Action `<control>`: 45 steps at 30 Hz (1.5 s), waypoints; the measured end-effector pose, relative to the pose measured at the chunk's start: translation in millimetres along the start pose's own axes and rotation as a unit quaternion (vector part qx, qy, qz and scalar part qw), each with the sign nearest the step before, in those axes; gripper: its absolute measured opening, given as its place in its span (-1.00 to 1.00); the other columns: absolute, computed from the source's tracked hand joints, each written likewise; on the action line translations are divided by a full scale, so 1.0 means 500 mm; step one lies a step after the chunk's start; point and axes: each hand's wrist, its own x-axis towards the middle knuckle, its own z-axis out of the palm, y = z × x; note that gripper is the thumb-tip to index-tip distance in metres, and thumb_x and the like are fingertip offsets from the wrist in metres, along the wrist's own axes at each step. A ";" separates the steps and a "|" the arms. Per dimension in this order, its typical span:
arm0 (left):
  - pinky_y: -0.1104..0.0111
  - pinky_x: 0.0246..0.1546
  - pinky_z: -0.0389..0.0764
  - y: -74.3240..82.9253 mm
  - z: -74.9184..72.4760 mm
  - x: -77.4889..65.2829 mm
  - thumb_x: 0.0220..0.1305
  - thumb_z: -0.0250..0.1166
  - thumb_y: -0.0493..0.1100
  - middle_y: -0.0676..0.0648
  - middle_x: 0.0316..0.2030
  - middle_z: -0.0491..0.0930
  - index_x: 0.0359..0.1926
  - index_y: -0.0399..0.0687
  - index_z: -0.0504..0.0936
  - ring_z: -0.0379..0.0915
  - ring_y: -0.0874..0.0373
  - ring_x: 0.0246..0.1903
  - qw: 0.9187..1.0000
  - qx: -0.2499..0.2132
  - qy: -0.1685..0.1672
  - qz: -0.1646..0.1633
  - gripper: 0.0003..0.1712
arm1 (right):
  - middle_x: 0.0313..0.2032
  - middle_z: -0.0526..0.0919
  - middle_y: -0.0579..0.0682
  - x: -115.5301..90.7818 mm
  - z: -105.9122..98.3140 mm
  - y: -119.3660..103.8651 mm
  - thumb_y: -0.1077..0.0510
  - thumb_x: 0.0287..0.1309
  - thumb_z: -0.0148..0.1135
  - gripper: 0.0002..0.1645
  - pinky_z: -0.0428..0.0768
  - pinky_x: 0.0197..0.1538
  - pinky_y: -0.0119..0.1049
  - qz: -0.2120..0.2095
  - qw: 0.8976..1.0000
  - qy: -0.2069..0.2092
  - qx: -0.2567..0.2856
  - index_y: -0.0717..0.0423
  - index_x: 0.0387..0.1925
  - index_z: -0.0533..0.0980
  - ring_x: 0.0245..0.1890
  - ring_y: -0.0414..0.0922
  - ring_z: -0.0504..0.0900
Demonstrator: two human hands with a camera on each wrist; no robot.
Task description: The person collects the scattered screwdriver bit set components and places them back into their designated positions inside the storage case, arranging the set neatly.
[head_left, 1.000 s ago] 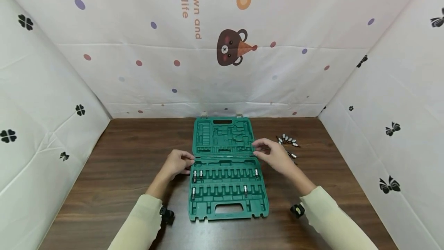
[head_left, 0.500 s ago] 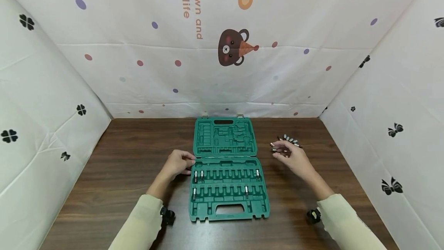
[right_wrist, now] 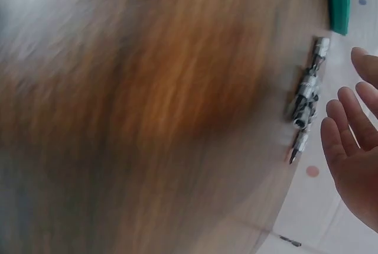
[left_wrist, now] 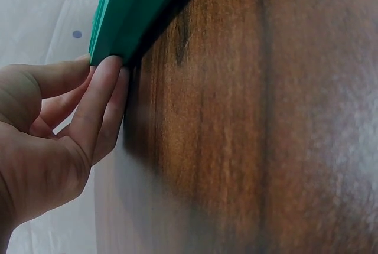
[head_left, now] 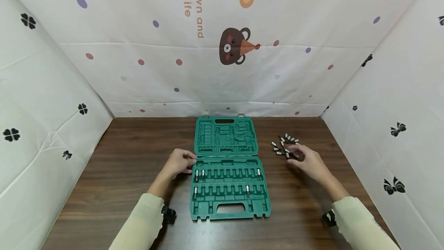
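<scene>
A green plastic socket case point(head_left: 226, 188) lies unfolded on the table, its lid point(head_left: 222, 138) laid back behind the tray. Several silver-and-black bit sockets point(head_left: 258, 174) sit in slots of the two rows. My left hand point(head_left: 177, 162) is at the case's left edge near the hinge; in the left wrist view its thumb and fingers pinch the green edge point(left_wrist: 121, 29). To the right of the case, loose bit sockets point(head_left: 276, 149) lie in a pile. My right hand point(head_left: 309, 161) is over the pile's near right side, fingers apart; the right wrist view shows nothing held, with bit sockets point(right_wrist: 305, 85) beyond the fingertips.
The brown wooden table point(head_left: 138, 142) has bare wood left and right of the case. White patterned cloth point(head_left: 156, 76) rises behind it and along both sides. Two pale latches point(head_left: 241, 115) stick out from the lid's far edge.
My right hand has moved right, from beside the lid across to the near right side of the loose bit sockets, uncovering more of the pile. The left hand keeps its place on the case.
</scene>
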 end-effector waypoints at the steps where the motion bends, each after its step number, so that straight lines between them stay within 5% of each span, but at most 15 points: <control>1: 0.24 -0.37 0.81 0.000 0.000 0.001 0.43 0.27 -0.39 -0.25 -0.07 0.68 -0.03 -0.31 0.74 0.67 0.08 -0.31 1.000 0.002 0.000 0.001 -0.82 | 0.07 0.69 0.19 -0.001 -0.001 0.003 0.17 0.22 0.50 -0.46 0.67 0.07 0.16 0.001 1.000 -0.003 -0.009 0.15 0.21 0.57 0.06 0.18 0.66; 17: 0.23 -0.36 0.81 0.000 -0.003 0.001 0.44 0.27 -0.38 -0.27 -0.04 0.66 -0.02 -0.32 0.73 0.67 0.07 -0.29 1.000 0.003 -0.005 0.002 -0.82 | -0.16 0.69 0.15 0.002 0.015 0.035 0.26 0.21 0.46 -0.73 0.73 -0.15 -0.02 0.003 0.995 -0.028 -0.095 0.24 -0.07 0.65 -0.19 0.04 0.70; 31: 0.23 -0.36 0.81 -0.005 -0.003 0.005 0.46 0.25 -0.37 -0.27 -0.04 0.66 -0.01 -0.30 0.74 0.68 0.07 -0.32 1.000 0.004 -0.007 0.002 -0.81 | -0.32 0.65 0.02 0.005 0.019 0.037 0.33 0.21 0.43 -0.92 0.68 -0.28 -0.17 -0.021 0.992 -0.023 -0.118 0.19 -0.25 0.66 -0.33 -0.10 0.64; 38: 0.23 -0.35 0.81 -0.004 -0.003 0.003 0.45 0.26 -0.37 -0.27 -0.03 0.66 0.00 -0.31 0.74 0.68 0.08 -0.31 1.000 0.002 -0.009 0.001 -0.80 | -0.32 0.70 0.04 0.005 0.016 0.034 0.33 0.21 0.41 -0.92 0.68 -0.28 -0.19 -0.009 0.996 -0.018 -0.089 0.16 -0.27 0.65 -0.32 -0.09 0.66; 45: 0.24 -0.36 0.81 -0.002 -0.004 0.002 0.44 0.26 -0.38 -0.27 -0.05 0.67 0.00 -0.31 0.74 0.68 0.09 -0.31 1.000 0.003 -0.009 0.004 -0.80 | -0.24 0.75 0.03 0.007 0.009 0.028 0.20 0.33 0.36 -0.90 0.64 -0.25 -0.29 0.052 0.998 -0.028 -0.004 0.12 -0.16 0.65 -0.26 -0.14 0.67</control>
